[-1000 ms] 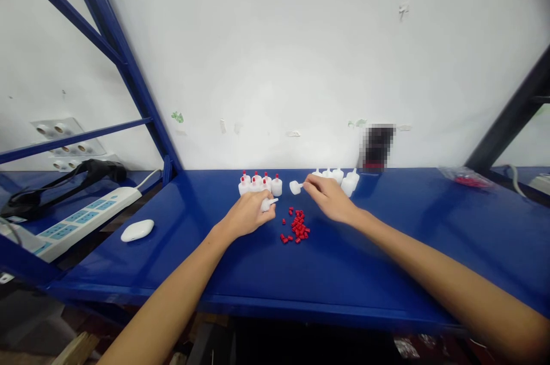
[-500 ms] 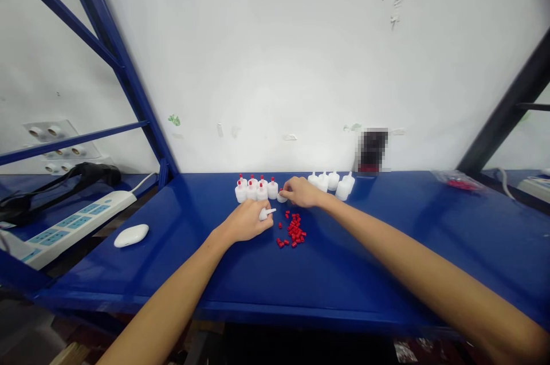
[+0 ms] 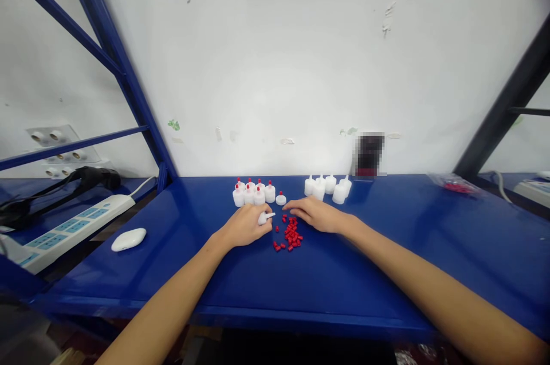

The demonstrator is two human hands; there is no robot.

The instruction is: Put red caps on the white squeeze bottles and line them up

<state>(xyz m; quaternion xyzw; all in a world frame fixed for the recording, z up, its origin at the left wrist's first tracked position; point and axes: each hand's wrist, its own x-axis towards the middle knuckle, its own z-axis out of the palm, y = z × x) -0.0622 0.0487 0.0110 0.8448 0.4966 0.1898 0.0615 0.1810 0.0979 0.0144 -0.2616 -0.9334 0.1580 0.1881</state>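
Observation:
My left hand (image 3: 249,223) is closed around a small white nozzle bottle (image 3: 263,218), its bare tip pointing right; the fingers hide most of its body. My right hand (image 3: 318,214) has its fingers stretched out and holds nothing, just right of and behind a loose pile of small red tip caps (image 3: 293,233). Between and behind the hands stands a low white lid with a red tip (image 3: 281,199). A group of white bottles with red tips (image 3: 249,196) stands behind my left hand. Several white bottles with bare nozzles (image 3: 318,188) stand behind my right hand.
A white rounded case (image 3: 129,239) lies on the blue tabletop (image 3: 180,273) at left, near a power strip (image 3: 81,226) and a black strap (image 3: 81,187). A plastic bag with red pieces (image 3: 456,184) lies at far right. A blurred dark object (image 3: 369,154) leans on the wall.
My right hand has let go of the low red-tipped lid and moved toward me and slightly right, its fingers opening. My left hand still holds the nozzle bottle. The view has shifted slightly.

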